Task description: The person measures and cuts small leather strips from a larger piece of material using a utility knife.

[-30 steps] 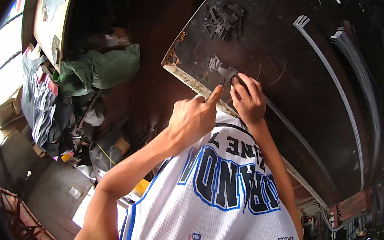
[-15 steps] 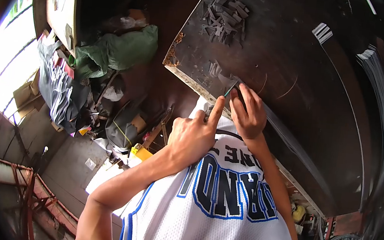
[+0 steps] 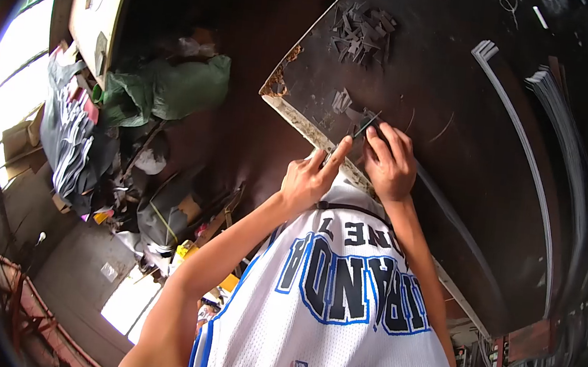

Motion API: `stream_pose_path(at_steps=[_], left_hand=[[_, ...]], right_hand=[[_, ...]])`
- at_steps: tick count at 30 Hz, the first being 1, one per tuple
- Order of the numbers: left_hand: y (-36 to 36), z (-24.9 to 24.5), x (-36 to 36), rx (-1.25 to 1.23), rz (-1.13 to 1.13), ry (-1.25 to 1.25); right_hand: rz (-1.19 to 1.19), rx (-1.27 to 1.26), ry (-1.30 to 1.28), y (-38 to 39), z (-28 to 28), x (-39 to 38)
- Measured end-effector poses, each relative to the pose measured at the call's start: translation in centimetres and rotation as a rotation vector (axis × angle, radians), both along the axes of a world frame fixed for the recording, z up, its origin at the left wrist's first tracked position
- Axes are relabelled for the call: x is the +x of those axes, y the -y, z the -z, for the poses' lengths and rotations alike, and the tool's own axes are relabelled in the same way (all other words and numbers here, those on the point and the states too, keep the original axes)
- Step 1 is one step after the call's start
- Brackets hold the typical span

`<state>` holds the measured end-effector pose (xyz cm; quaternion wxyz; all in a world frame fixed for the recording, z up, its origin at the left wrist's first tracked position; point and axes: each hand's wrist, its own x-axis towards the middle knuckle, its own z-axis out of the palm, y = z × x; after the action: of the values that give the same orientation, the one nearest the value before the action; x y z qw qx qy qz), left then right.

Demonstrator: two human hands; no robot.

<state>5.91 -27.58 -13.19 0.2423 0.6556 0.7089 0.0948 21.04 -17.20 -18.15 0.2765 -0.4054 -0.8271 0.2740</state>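
My left hand (image 3: 310,181) is closed at the table's edge, its index finger stretched along a thin teal-and-dark blade-like tool (image 3: 365,128) whose exact kind I cannot make out. Beside it, my right hand (image 3: 391,163) pinches the end of a dark grey strip (image 3: 375,123) against the tool. The fingertips partly hide where the two meet. Long grey strips (image 3: 452,214) run over the table from beneath my right wrist. Just beyond my hands lies a small group of cut grey pieces (image 3: 343,103).
The dark tabletop (image 3: 434,76) has a worn, chipped edge. On it are a heap of cut grey pieces (image 3: 363,33) and bundles of long strips (image 3: 522,129), (image 3: 564,104) curving along the right. A green sack (image 3: 185,90) and piled scraps (image 3: 77,132) are at left.
The view has shifted slightly. My hands are still together at the table edge; the right fingers have tilted and more of the dark strip end and tool shows between them.
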Motion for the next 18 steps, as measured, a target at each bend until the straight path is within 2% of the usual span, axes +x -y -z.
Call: stream_pose_path(at_steps=[3, 6, 11, 18], left_hand=[[0.2, 0.5, 0.6, 0.095, -0.037, 0.040], [-1.4, -1.9, 0.9, -0.060, -0.127, -0.027], [-3.1, -4.1, 0.4, -0.080, -0.097, -0.015], [-2.1, -5.7, -0.5, -0.171, -0.051, -0.017]], right_hand=[[0.019, 0.043, -0.003, -0.1, 0.5, 0.0], [0.030, 0.068, -0.022, -0.4, 0.8, -0.1], [0.041, 0.092, 0.003, -0.6, 0.4, -0.2], [0.057, 0.093, -0.044, -0.5, 0.8, -0.3]])
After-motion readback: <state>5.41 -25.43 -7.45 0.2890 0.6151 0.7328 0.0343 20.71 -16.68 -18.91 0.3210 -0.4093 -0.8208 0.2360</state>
